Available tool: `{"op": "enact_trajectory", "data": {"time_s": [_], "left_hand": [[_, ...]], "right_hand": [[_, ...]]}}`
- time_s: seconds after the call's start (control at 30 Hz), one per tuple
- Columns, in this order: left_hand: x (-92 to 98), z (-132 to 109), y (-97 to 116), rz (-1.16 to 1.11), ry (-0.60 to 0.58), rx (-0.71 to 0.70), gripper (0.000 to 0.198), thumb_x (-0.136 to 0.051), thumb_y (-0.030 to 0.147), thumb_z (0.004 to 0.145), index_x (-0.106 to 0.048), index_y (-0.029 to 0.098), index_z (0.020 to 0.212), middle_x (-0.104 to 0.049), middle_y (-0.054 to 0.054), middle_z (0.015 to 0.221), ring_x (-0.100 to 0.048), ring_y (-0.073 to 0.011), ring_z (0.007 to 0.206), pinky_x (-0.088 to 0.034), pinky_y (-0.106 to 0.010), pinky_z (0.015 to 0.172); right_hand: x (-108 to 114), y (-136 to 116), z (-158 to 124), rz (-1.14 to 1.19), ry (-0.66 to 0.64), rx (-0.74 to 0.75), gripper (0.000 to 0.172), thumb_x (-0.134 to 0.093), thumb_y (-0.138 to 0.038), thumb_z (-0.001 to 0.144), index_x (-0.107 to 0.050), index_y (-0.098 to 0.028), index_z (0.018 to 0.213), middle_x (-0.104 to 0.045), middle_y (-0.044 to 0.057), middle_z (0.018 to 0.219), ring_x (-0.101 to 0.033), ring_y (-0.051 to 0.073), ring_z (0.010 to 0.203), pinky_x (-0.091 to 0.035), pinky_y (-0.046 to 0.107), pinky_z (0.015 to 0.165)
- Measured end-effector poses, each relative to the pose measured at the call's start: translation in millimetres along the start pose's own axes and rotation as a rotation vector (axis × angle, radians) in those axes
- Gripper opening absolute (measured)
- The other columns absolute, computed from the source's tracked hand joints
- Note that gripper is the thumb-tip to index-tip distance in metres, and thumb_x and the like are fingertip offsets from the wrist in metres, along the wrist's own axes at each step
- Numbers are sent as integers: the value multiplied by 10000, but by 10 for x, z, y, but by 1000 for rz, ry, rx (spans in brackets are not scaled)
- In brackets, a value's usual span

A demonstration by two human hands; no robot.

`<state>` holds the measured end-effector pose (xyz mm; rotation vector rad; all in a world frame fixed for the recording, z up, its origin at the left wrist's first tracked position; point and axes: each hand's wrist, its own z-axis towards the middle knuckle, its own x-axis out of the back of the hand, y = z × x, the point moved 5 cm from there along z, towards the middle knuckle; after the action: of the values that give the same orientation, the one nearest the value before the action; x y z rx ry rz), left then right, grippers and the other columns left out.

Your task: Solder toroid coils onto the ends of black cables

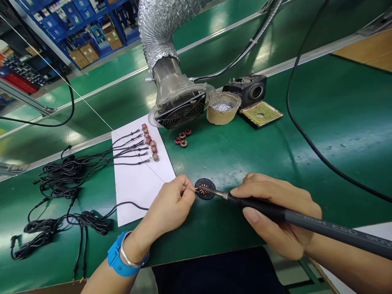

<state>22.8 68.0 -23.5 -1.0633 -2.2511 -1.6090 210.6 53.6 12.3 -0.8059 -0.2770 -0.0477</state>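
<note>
My left hand (pixel 173 200) is closed in a pinch on the end of a black cable (pixel 131 203), whose thin wires reach a small copper-wound ring coil (pixel 202 189). The coil lies on a round black pad (pixel 207 197) on the green bench. In my right hand (pixel 280 212) is a soldering iron (pixel 260 207), gripped like a pen. Its tip is at the coil, next to the wire ends; whether it touches them is too small to tell. Several loose ring coils (pixel 183 139) lie farther back, beyond the pad.
Left of my hands, a white sheet (pixel 131 183) carries cable ends and a row of coils (pixel 150 143). Bundled black cables (pixel 64 175) lie beside it. A fume extractor (pixel 182 108) hangs behind. At back right stand a solder-filled pot (pixel 222 116), an iron stand (pixel 246 90) and a sponge tray (pixel 261 113).
</note>
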Motion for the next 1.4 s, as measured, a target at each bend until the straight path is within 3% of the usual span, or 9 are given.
{"op": "enact_trajectory", "data": {"time_s": [0.27, 0.43, 0.5, 0.63, 0.8, 0.97, 1.17, 1.4], "left_hand": [[-1, -8, -19, -25, -16, 7, 177, -400, 270, 935, -468, 208, 784, -445, 74, 578, -388, -102, 531, -292, -239, 513], [-11, -30, -20, -70, -60, 19, 171, -382, 261, 946, -475, 208, 813, -456, 66, 613, -385, -103, 558, -292, -236, 521], [-12, -38, -23, -83, -71, 15, 185, -379, 282, 957, -474, 207, 817, -453, 60, 633, -377, -104, 573, -292, -233, 527], [-9, -49, -35, -91, -74, -10, 232, -382, 344, 972, -461, 204, 804, -445, 51, 656, -377, -111, 598, -297, -240, 542], [0, -72, -29, -60, -81, -58, 254, -385, 334, 976, -425, 203, 763, -462, 37, 704, -411, -123, 648, -332, -258, 594], [10, -91, 26, 34, -74, -57, 232, -365, 350, 987, -462, 212, 828, -501, 29, 725, -458, -142, 665, -329, -279, 604], [15, -94, 107, 100, -12, -67, 215, -366, 337, 988, -442, 218, 826, -508, 37, 709, -457, -140, 645, -320, -282, 594], [-71, -70, 6, -38, -25, -52, 235, -385, 370, 981, -517, 195, 896, -570, 2, 798, -495, -141, 700, -352, -270, 614]], "right_hand": [[0, 15, -13, 13, 16, 11, 313, -525, -86, 759, -631, -158, 1045, -572, 31, 661, -533, 146, 544, -423, 298, 471], [-6, 112, -20, -36, 91, -72, 368, -536, -99, 853, -592, -196, 1204, -619, 5, 713, -568, 121, 564, -466, 254, 504], [-104, 144, 21, -91, 11, -87, 326, -534, -80, 877, -599, -197, 1174, -641, -7, 732, -584, 102, 575, -486, 228, 550], [-374, 141, 93, -212, -207, 29, 204, -526, -85, 870, -636, -177, 1014, -601, -2, 717, -553, 110, 591, -444, 233, 549], [-524, 133, 73, -369, -283, 108, 240, -418, -127, 941, -626, -205, 1032, -469, -21, 635, -453, 127, 539, -351, 256, 492], [-545, 164, 8, -394, -361, 21, 263, -369, -130, 956, -558, -206, 1124, -554, 12, 764, -555, 152, 645, -434, 260, 559], [-539, 203, -32, -303, -360, -111, 273, -402, -102, 919, -500, -197, 1156, -625, 38, 901, -618, 171, 730, -523, 308, 654], [-513, 194, -26, -172, -303, -173, 292, -441, -95, 874, -512, -196, 1139, -647, 45, 914, -639, 153, 765, -556, 293, 704]]}}
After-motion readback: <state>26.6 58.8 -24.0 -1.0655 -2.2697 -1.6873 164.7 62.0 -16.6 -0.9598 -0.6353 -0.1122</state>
